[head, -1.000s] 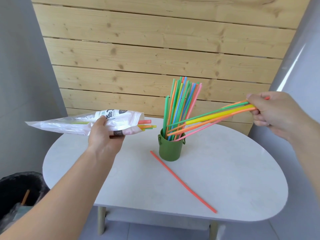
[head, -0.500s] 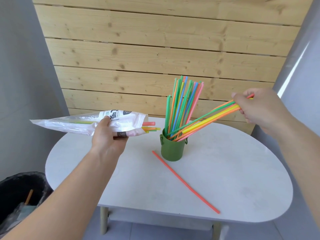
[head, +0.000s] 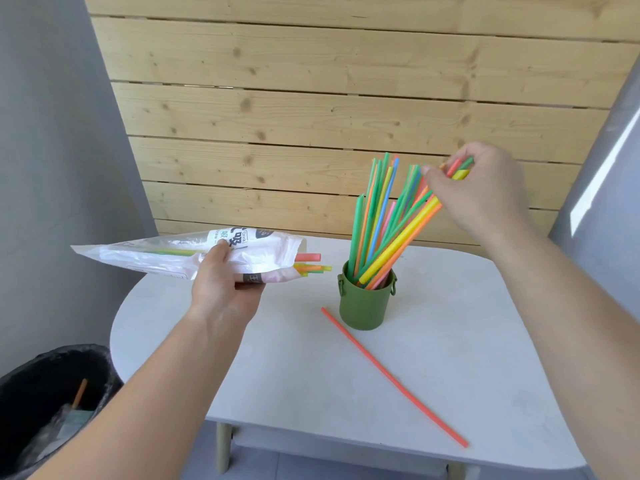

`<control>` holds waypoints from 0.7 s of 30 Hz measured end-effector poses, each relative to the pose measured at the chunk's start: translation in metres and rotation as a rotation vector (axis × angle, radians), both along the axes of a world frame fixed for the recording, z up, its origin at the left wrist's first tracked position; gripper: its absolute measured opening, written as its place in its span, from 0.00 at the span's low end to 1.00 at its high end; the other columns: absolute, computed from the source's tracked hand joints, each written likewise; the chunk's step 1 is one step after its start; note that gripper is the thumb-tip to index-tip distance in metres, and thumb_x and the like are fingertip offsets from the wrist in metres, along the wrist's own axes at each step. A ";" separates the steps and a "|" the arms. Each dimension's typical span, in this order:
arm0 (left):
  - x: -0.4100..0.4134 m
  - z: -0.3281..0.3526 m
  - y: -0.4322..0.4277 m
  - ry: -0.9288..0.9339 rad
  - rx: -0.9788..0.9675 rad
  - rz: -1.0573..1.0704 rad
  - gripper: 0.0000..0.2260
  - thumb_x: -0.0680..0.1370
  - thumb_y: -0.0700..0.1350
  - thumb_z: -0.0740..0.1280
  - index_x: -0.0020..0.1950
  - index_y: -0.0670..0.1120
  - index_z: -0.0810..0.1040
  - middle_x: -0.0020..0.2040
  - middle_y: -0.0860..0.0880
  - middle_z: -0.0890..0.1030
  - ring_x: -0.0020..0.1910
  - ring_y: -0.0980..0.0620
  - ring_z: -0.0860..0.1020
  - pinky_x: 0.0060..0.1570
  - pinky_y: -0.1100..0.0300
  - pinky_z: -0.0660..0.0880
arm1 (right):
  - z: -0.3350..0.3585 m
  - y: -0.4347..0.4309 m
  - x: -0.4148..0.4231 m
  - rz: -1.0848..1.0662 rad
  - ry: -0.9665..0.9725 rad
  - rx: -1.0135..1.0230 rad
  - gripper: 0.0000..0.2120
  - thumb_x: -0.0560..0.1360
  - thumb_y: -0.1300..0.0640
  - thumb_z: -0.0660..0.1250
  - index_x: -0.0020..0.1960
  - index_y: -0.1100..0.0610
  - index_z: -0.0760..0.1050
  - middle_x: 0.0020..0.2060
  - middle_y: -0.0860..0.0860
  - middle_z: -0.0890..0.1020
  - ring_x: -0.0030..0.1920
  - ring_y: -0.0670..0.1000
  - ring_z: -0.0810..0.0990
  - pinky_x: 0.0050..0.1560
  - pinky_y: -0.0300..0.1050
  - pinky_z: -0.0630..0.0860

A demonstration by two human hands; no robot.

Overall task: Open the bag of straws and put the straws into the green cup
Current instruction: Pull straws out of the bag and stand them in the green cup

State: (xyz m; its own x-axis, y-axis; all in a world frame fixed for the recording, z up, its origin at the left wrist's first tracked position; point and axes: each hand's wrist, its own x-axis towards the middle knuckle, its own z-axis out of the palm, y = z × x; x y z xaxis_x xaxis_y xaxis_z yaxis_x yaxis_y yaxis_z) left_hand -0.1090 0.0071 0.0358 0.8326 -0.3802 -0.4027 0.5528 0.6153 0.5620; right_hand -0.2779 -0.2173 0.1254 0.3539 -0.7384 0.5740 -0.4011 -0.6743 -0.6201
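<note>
A green cup [head: 365,306] stands on the white table [head: 450,341], holding many coloured straws [head: 375,216] upright. My right hand [head: 481,188] grips the top ends of a bundle of straws [head: 412,226] whose lower ends rest inside the cup. My left hand [head: 225,285] holds the white straw bag [head: 173,254] level above the table's left side, its open mouth facing the cup. A few straw tips [head: 311,264] stick out of the bag. One orange-red straw [head: 391,375] lies loose on the table in front of the cup.
A black bin [head: 41,403] with a liner stands on the floor at the lower left. A wooden slat wall [head: 311,116] rises behind the table. Grey walls flank both sides.
My right hand has swung up and left, tilting the bundle from nearly level to steep, with its lower ends now down in the cup. The bag has hardly moved.
</note>
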 end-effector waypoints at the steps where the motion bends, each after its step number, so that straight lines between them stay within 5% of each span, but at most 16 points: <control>1: 0.001 -0.001 0.001 -0.001 0.002 0.001 0.02 0.84 0.43 0.66 0.51 0.46 0.76 0.51 0.47 0.82 0.48 0.48 0.84 0.40 0.53 0.80 | -0.002 0.001 0.005 0.008 -0.007 -0.017 0.14 0.72 0.44 0.72 0.45 0.53 0.76 0.33 0.48 0.78 0.35 0.53 0.76 0.34 0.45 0.68; 10: 0.004 0.000 0.004 -0.009 0.005 -0.002 0.03 0.84 0.43 0.66 0.51 0.46 0.75 0.51 0.47 0.82 0.49 0.48 0.83 0.42 0.53 0.80 | -0.016 -0.001 0.026 0.059 0.027 -0.074 0.17 0.73 0.48 0.72 0.58 0.55 0.74 0.41 0.53 0.82 0.45 0.57 0.81 0.44 0.47 0.76; 21: 0.001 0.005 0.003 -0.005 -0.019 0.006 0.04 0.84 0.43 0.65 0.49 0.47 0.75 0.50 0.47 0.83 0.47 0.48 0.83 0.44 0.52 0.79 | -0.022 0.005 0.016 0.068 -0.033 -0.037 0.32 0.69 0.37 0.74 0.67 0.52 0.72 0.55 0.52 0.79 0.53 0.52 0.77 0.51 0.46 0.73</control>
